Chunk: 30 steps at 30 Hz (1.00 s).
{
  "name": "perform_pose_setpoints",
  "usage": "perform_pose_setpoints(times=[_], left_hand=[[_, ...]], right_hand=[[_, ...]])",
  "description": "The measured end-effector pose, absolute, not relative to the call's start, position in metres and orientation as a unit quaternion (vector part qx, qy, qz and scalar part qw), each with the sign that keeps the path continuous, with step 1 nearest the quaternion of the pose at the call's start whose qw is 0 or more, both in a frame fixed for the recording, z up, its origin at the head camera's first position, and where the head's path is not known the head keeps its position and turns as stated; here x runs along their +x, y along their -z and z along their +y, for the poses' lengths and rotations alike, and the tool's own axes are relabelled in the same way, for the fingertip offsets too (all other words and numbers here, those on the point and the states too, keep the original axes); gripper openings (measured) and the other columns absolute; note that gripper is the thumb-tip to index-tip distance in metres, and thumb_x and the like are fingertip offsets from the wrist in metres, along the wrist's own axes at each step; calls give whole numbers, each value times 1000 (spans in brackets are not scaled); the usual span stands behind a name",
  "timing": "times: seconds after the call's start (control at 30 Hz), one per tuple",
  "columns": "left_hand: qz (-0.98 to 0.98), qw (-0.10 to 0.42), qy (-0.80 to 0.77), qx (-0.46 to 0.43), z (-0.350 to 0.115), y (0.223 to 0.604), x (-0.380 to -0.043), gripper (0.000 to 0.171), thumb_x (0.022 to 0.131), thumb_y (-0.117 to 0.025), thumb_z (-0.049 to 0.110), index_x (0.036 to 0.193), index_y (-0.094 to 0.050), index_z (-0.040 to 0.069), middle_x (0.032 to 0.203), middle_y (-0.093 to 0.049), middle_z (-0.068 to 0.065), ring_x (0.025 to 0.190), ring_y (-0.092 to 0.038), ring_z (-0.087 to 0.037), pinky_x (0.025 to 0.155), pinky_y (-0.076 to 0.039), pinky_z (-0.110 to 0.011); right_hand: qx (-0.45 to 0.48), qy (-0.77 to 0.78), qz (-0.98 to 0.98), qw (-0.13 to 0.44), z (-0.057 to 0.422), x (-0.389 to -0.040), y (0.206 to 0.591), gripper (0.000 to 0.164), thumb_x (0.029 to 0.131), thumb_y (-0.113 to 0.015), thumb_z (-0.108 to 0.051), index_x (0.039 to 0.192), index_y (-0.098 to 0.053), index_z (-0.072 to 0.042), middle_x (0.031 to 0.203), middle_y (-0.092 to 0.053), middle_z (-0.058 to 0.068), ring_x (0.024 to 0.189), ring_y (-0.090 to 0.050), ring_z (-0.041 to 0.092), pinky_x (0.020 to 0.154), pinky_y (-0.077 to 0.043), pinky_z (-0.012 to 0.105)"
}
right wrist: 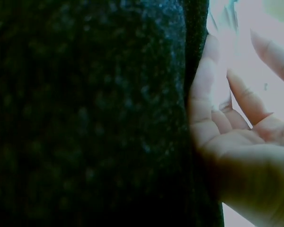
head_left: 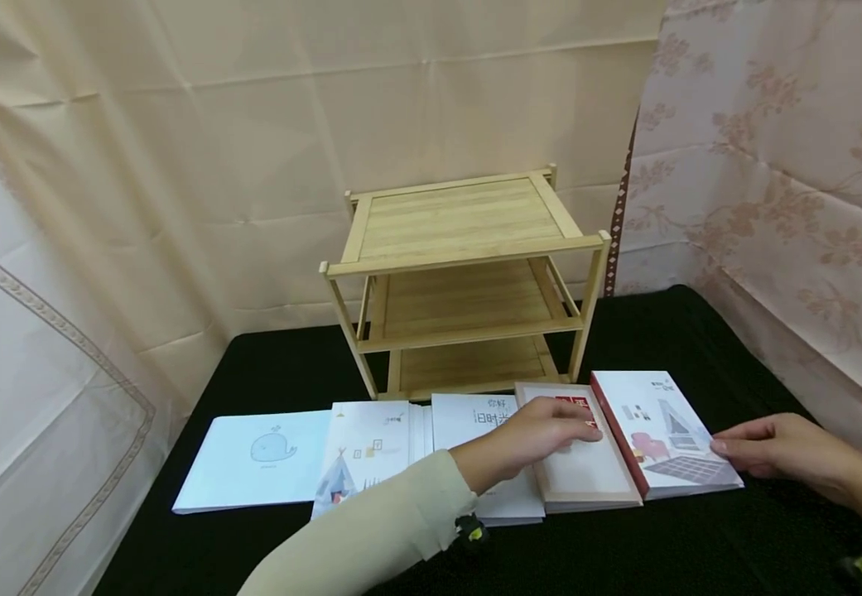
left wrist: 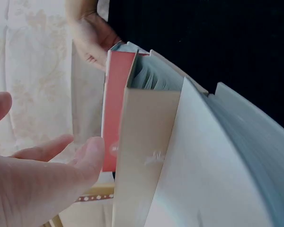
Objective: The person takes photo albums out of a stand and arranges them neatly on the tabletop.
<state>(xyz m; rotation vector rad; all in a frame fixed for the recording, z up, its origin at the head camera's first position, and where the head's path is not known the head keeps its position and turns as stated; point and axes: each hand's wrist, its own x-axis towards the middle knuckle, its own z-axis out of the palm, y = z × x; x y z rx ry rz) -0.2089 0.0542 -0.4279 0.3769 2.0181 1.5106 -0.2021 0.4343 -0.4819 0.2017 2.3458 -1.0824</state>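
My left hand (head_left: pixel 542 430) is over a beige-bordered photo album (head_left: pixel 587 476) with a red label. In the left wrist view its fingers are spread apart, near the red spine (left wrist: pixel 117 109) and the beige spine (left wrist: pixel 144 137), gripping nothing. At the far right of the row, my right hand (head_left: pixel 796 451) pinches the right edge of a white photo album (head_left: pixel 687 422) with a house drawing and red spine. Its thumb shows at the cover's edge; the right wrist view shows the fingers (right wrist: pixel 203 94) low against the black cloth.
Left along the row lie a white album with grey lettering (head_left: pixel 468 414), one with a tent drawing (head_left: pixel 371 422) and a whale album (head_left: pixel 252 455). Behind them stands a three-tier wooden shelf (head_left: pixel 468 219) on the black cloth (head_left: pixel 281 372). Curtains (head_left: pixel 252 141) surround the table.
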Motion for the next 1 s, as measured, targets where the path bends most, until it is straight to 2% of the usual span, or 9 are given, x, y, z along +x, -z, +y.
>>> perform_pose_setpoints(times=[0.13,0.27,0.43,0.63,0.77,0.87,0.93,1.0], left_hand=[[755,282,-575,141,39,423,-207,41,93,-73,28,129,-71,10,134,-69,-2,107,-66,-6,102,-55,-35],[760,265,-574,150,27,420,-205,39,92,-73,29,128,-73,15,135,-69,-2,111,-63,-5,105,-52,-34],[780,250,-546,175,10,409,-205,40,94,-71,30,133,-69,18,139,-67,-7,126,-62,-13,109,-49,-36],[819,213,-483,224,-22,402,-199,46,96,-68,32,139,-64,18,146,-59,0,135,-57,-20,109,-51,-37],[847,174,-433,254,-48,398,-193,48,98,-66,31,143,-60,15,152,-53,0,138,-54,-23,113,-48,-41],[878,139,-376,262,-71,396,-189,49,99,-65,32,144,-59,14,155,-50,-3,141,-52,-24,116,-45,-46],[897,121,-332,266,-88,395,-187,50,99,-65,32,145,-58,13,156,-50,-5,142,-50,-26,117,-44,-49],[914,101,-289,266,-105,394,-186,50,100,-65,33,145,-58,13,155,-51,-7,142,-50,-28,117,-43,-52]], right_hand=[[91,415,861,278,435,-203,481,63,98,-67,-50,134,-62,1,112,-74,4,100,-71,19,84,-61,40],[92,407,865,280,436,-203,482,65,98,-65,-52,133,-60,3,112,-72,4,98,-70,18,82,-60,38],[70,400,871,277,435,-204,475,65,103,-58,-51,136,-57,5,114,-70,6,99,-68,18,80,-58,35],[60,405,872,268,425,-196,466,65,106,-55,-46,140,-51,10,113,-70,6,96,-67,18,77,-59,33],[36,345,911,223,417,-195,459,67,104,-57,-46,137,-51,12,110,-71,11,91,-67,18,71,-57,32],[3,277,947,162,408,-197,452,63,102,-61,-44,131,-56,11,107,-71,14,89,-68,20,68,-55,32],[-18,240,964,117,401,-199,448,58,101,-64,-42,128,-60,9,105,-72,15,88,-69,23,67,-55,35],[-39,211,974,72,393,-201,444,54,100,-66,-41,127,-62,6,107,-71,19,92,-69,32,70,-56,43]])
